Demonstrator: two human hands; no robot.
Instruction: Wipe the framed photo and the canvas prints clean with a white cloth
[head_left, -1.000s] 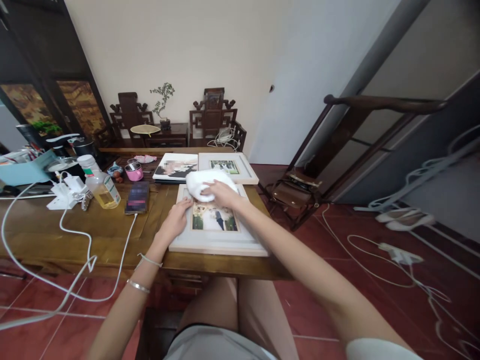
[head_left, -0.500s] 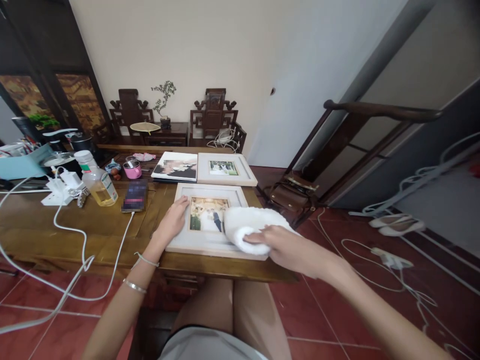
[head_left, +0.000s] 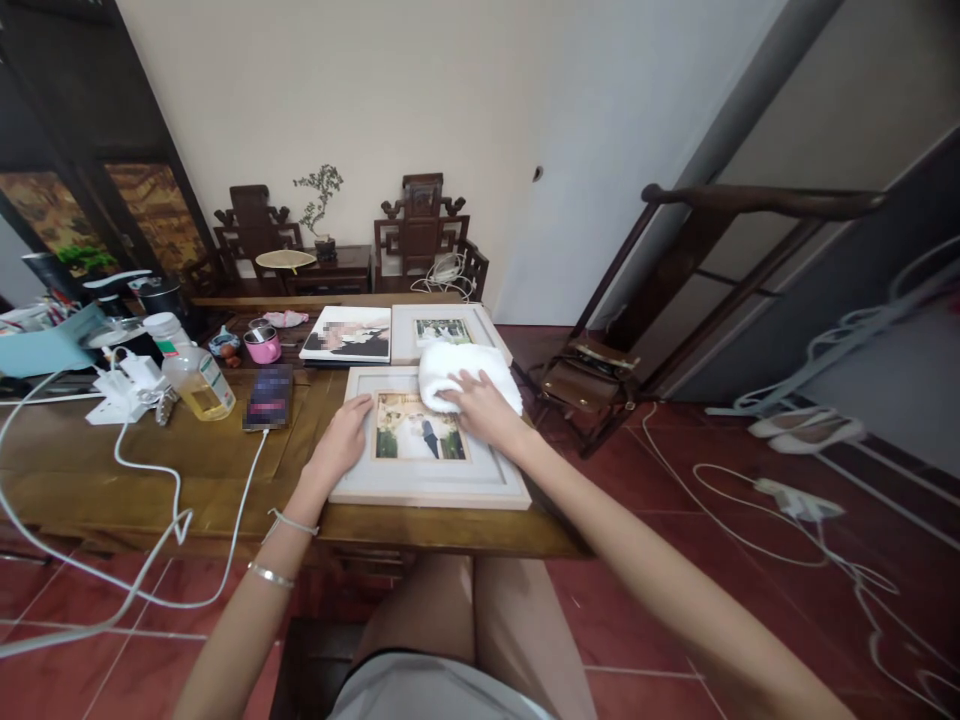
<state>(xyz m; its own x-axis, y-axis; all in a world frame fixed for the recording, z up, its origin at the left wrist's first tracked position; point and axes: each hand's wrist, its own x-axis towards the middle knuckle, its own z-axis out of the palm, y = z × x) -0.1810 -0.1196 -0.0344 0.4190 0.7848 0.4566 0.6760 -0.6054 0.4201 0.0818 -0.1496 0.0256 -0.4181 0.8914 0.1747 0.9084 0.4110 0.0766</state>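
A pale wooden picture frame [head_left: 431, 494] with a photo in its middle lies flat on the wooden table. My left hand [head_left: 345, 435] grips its left edge, the fingers bent over the rim. At the frame's upper right corner, my right hand [head_left: 484, 408] holds a folded white cloth [head_left: 471, 368] down with the fingers somewhat spread. The cloth covers that corner and reaches the edge of a second picture frame [head_left: 405, 330] behind. Left of that one is a white album-like panel [head_left: 347, 333] with a picture on it.
On the table's left are a phone [head_left: 268, 397] on a charging cable, a bottle of yellow liquid [head_left: 193, 370], a pink cup [head_left: 263, 345] and a power strip [head_left: 127, 385]. A wooden chair with a brown bag [head_left: 589, 385] stands at the right. Cables trail over the red floor.
My right hand has slid the white cloth from the frame's lower right side up and away to its far right corner. My left hand stays on the left edge.
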